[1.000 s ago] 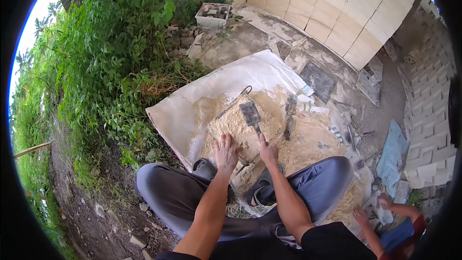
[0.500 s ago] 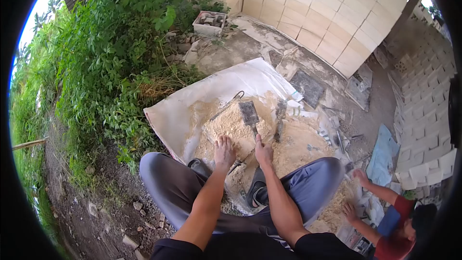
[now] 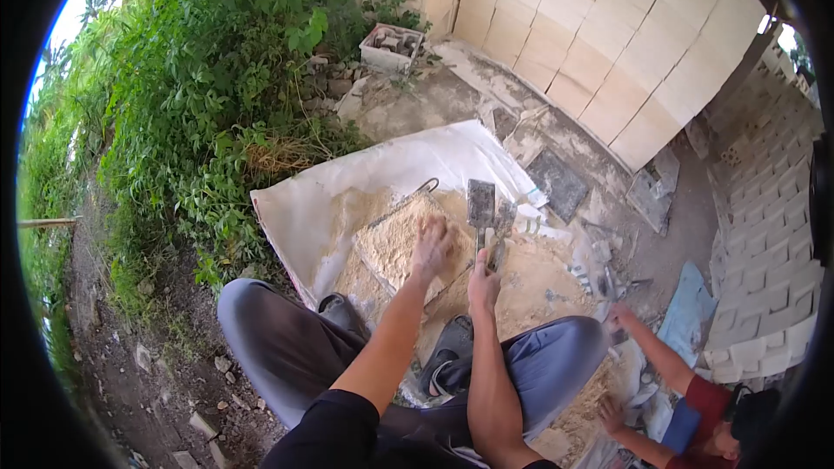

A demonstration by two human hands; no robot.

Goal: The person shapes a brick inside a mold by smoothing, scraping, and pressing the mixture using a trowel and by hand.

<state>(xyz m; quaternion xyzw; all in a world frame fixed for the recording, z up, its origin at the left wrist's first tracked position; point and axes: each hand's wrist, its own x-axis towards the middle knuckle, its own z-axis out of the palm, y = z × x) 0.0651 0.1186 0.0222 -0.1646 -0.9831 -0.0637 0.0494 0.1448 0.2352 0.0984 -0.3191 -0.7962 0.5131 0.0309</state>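
Observation:
Loose cream-coloured powder (image 3: 391, 243) is heaped in a square metal mould with a wire loop handle (image 3: 428, 185) at its far corner. My left hand (image 3: 434, 247) lies over the right part of the heap, fingers apart and slightly blurred, holding nothing. In my right hand (image 3: 483, 285), just right of the mould, is a trowel (image 3: 480, 201) with a flat, rectangular, dusty blade, held upright by its handle. Beneath the mould spreads a white plastic sheet (image 3: 347, 170) strewn with the same powder.
My sandalled foot (image 3: 450, 356) is close to the mould's near side. At lower right, another person's arms (image 3: 660, 352) reach over more powder. Dark square plates (image 3: 558, 184) lie beyond the sheet. Stacked pale tiles (image 3: 599, 43) stand behind; bushes (image 3: 208, 104) crowd the left.
My left hand has shifted rightward and forward across the powder, whose top looks flatter. The trowel has moved right, away from above the heap, still in my right hand.

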